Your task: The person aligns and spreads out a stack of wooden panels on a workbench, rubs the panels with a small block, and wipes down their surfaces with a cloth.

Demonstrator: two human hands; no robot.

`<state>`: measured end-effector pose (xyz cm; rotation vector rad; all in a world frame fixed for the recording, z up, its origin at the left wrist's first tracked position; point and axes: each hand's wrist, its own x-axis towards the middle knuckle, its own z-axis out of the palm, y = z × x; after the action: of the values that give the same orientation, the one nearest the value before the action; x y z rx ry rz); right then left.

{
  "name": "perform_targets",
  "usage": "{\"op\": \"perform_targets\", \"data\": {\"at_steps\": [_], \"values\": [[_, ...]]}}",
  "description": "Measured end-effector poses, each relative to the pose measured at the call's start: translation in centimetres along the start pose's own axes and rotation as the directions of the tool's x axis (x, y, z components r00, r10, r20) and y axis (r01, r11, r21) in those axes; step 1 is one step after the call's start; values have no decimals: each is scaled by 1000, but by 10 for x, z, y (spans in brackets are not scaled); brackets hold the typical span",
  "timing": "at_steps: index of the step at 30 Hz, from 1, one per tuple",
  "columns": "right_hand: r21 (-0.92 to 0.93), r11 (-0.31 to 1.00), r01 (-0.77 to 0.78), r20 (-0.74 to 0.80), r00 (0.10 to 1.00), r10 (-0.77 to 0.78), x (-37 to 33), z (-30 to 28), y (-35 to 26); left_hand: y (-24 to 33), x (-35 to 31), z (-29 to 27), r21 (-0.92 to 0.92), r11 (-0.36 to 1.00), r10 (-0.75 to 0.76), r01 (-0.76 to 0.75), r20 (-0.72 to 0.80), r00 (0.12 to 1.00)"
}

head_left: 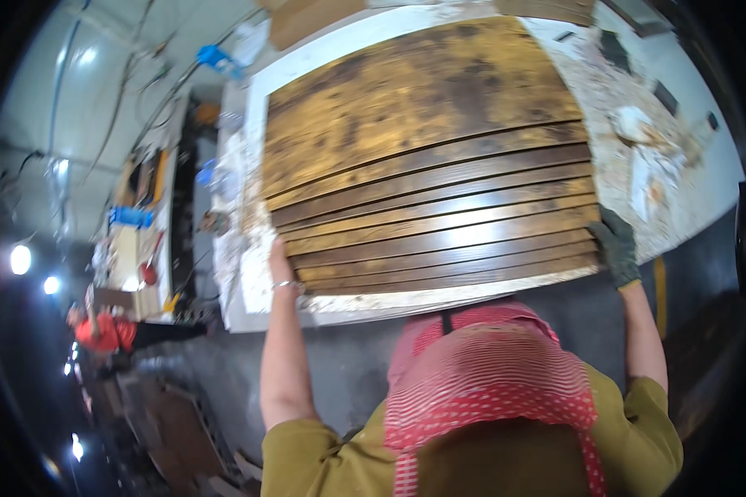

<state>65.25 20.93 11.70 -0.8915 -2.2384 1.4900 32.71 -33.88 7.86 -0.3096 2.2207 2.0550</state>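
Several stained wooden boards (423, 116) with mottled brown and golden grain lie overlapped like steps on the table, the far one showing the most surface. Between my two hands are the near boards (448, 248), dark and glossy. My left hand (281, 263), bare with a bracelet at the wrist, grips their left ends; its fingers are partly hidden by the wood. At the right ends, my right hand (617, 245) in a dark grey glove is closed against the board edges, its fingertips partly out of sight.
Crumpled stained paper or cloth (642, 145) and small dark pieces lie on the white, stained tabletop (680, 203) at right. Cardboard (315, 18) sits at the far edge. A person in a red top (104, 333) is off to the left, near a cluttered bench (128, 248).
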Motion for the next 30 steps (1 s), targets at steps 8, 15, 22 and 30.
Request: {"op": "perform_targets", "data": {"at_steps": [8, 15, 22, 30], "values": [[177, 980, -89, 157, 986, 62, 17, -15, 44, 34, -34, 3, 132, 991, -37, 31, 42, 998], [397, 892, -217, 211, 967, 141, 8, -26, 38, 32, -67, -44, 165, 975, -193, 150, 286, 939], [194, 979, -63, -87, 993, 81, 14, -10, 36, 47, -38, -46, 252, 959, 45, -125, 303, 952], [-380, 924, 28, -270, 953, -140, 51, 41, -35, 59, 15, -6, 234, 949, 143, -212, 280, 949]]}}
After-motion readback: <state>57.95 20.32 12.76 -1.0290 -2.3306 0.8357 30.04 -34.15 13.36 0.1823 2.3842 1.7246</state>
